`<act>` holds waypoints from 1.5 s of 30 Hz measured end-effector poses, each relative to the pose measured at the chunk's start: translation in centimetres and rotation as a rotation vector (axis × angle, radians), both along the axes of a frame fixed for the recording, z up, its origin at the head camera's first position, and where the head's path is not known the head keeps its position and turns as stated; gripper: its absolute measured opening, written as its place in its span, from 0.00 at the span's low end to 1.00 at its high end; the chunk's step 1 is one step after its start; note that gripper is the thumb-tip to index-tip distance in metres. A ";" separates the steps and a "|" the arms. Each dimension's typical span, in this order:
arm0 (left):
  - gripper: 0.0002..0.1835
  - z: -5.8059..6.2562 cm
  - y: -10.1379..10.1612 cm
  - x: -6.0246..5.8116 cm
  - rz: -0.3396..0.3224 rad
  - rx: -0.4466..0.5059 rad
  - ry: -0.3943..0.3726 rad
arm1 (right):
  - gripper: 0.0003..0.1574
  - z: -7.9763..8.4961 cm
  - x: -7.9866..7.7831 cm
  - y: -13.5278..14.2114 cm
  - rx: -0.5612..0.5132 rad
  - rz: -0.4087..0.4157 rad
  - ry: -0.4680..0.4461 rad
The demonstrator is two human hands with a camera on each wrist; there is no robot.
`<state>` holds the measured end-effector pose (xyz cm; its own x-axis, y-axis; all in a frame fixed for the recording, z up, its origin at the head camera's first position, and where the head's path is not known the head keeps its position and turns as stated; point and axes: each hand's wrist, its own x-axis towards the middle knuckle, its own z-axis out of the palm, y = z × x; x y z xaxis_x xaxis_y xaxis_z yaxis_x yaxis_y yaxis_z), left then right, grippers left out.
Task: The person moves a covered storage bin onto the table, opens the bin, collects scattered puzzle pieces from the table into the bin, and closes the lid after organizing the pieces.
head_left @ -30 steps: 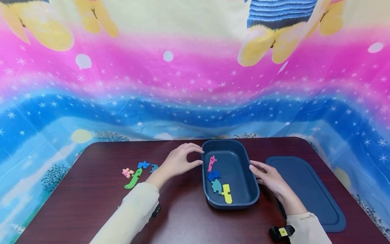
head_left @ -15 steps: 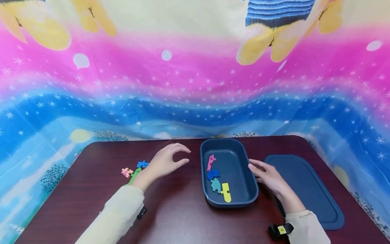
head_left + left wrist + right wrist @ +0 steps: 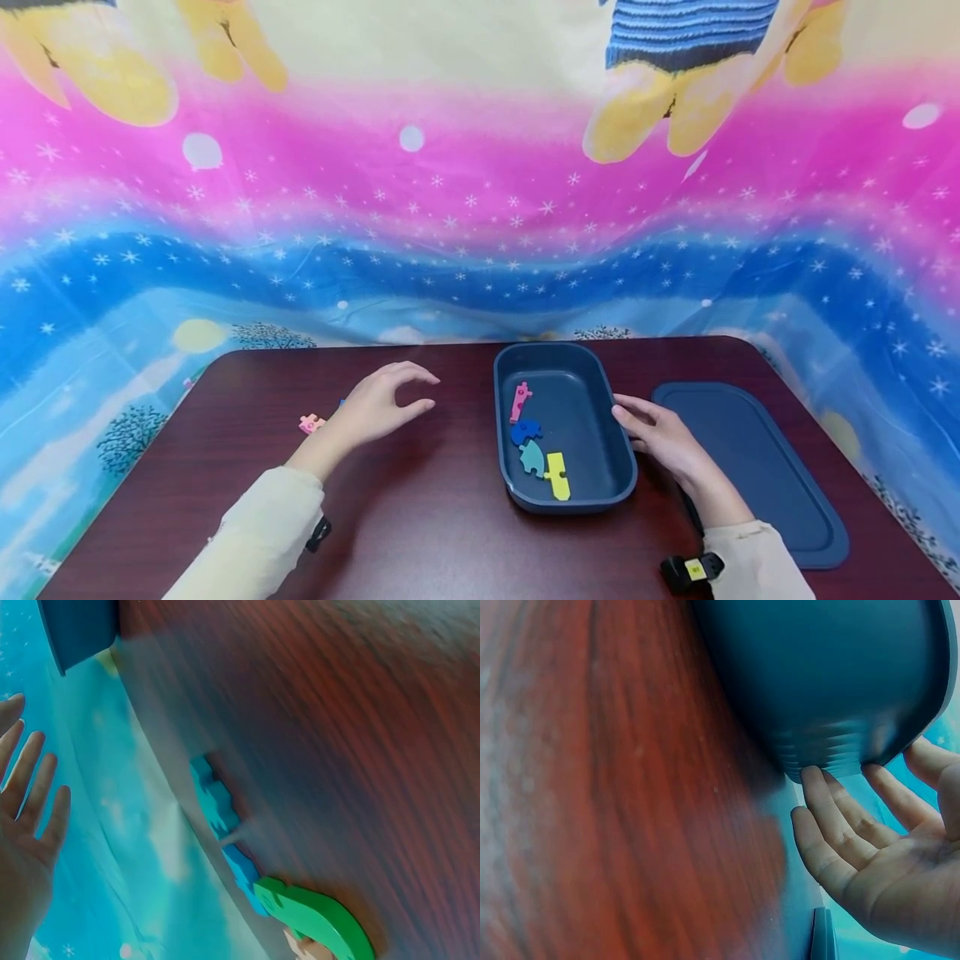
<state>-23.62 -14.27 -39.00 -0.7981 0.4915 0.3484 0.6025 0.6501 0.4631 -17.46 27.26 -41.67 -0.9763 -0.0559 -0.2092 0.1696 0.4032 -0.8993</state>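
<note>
My left hand point(image 3: 372, 406) hovers over the table, apart from the box, with fingers stretched forward and nothing held. Below and beside it lie foam-like puzzle pieces, mostly hidden by the hand and forearm in the head view. The left wrist view shows a green curved piece point(image 3: 319, 911), a blue piece point(image 3: 244, 876), a teal-blue piece point(image 3: 215, 801) and a peach piece point(image 3: 306, 946). My right hand point(image 3: 663, 440) touches the right wall of a dark blue-grey box point(image 3: 592, 417) with its fingertips. In the box lie pink point(image 3: 520, 402), blue point(image 3: 527, 431), teal point(image 3: 532, 459) and yellow point(image 3: 558, 477) pieces.
A matching flat lid point(image 3: 750, 467) lies on the dark red-brown table point(image 3: 442, 525), right of the box and partly behind my right hand. A colourful printed cloth point(image 3: 480, 208) hangs around the table's far and side edges.
My left hand has moved left, away from the box's left rim and over the loose puzzle pieces. The right hand stays at the box, which has hardly shifted.
</note>
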 end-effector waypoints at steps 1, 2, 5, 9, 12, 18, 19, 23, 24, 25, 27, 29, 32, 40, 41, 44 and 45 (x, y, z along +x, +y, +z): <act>0.17 -0.1 -0.2 0.0 0.001 0.000 -0.001 | 0.44 0.0 0.0 0.0 0.001 -0.001 -0.002; 0.17 -0.2 -0.4 0.0 0.003 -0.004 -0.002 | 0.44 0.0 0.0 0.0 0.001 -0.002 -0.003; 0.18 -0.5 -0.9 0.0 0.007 -0.009 -0.018 | 0.44 0.0 0.0 0.0 0.000 -0.005 -0.006; 0.18 -0.9 -1.6 0.1 0.015 -0.019 -0.055 | 0.45 -0.1 0.1 0.0 0.006 -0.005 -0.010; 0.19 -1.1 -2.1 0.2 0.021 -0.024 -0.085 | 0.46 -0.1 0.1 0.2 0.009 -0.007 -0.010; 0.22 -1.7 -3.3 0.3 0.035 -0.034 -0.135 | 0.47 -0.2 0.1 0.2 0.009 -0.008 -0.013; 0.22 -1.8 -3.6 0.3 0.036 -0.034 -0.145 | 0.47 -0.2 0.1 0.2 0.011 -0.007 -0.014; 0.23 -2.1 -4.5 0.1 0.032 -0.035 -0.158 | 0.46 -0.1 0.0 0.2 0.011 -0.006 -0.006; 0.23 -2.2 -4.8 0.1 0.029 -0.041 -0.160 | 0.46 -0.1 0.0 0.2 0.011 -0.005 -0.004; 0.23 -2.3 -5.0 0.0 0.026 -0.049 -0.162 | 0.45 -0.1 0.0 0.1 0.011 -0.005 -0.003; 0.23 -2.5 -5.5 -0.1 0.025 -0.069 -0.172 | 0.45 0.0 0.0 0.1 0.009 -0.004 0.000; 0.23 -2.5 -5.8 -0.1 0.024 -0.090 -0.185 | 0.45 0.0 0.1 0.0 0.007 -0.002 -0.002; 0.24 -2.5 -6.3 -0.1 0.023 -0.110 -0.197 | 0.45 0.0 0.2 -0.2 0.011 -0.004 -0.002; 0.26 -3.0 -6.9 -0.8 0.001 -0.103 -0.220 | 0.46 -0.2 0.4 -0.1 0.023 -0.014 -0.005; 0.26 -3.1 -7.0 -0.9 0.002 -0.103 -0.226 | 0.46 -0.2 0.4 -0.1 0.023 -0.014 -0.005; 0.25 -3.4 -7.1 -1.1 0.000 -0.125 -0.232 | 0.46 -0.2 0.4 -0.1 0.024 -0.013 -0.003; 0.24 -3.5 -7.1 -1.1 -0.005 -0.131 -0.237 | 0.46 -0.2 0.4 -0.1 0.025 -0.013 -0.003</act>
<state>-24.72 -21.40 -42.45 -0.8474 0.5241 0.0855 0.4906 0.7112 0.5035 -17.09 27.20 -41.87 -0.9762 -0.0384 -0.2134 0.1776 0.4233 -0.8884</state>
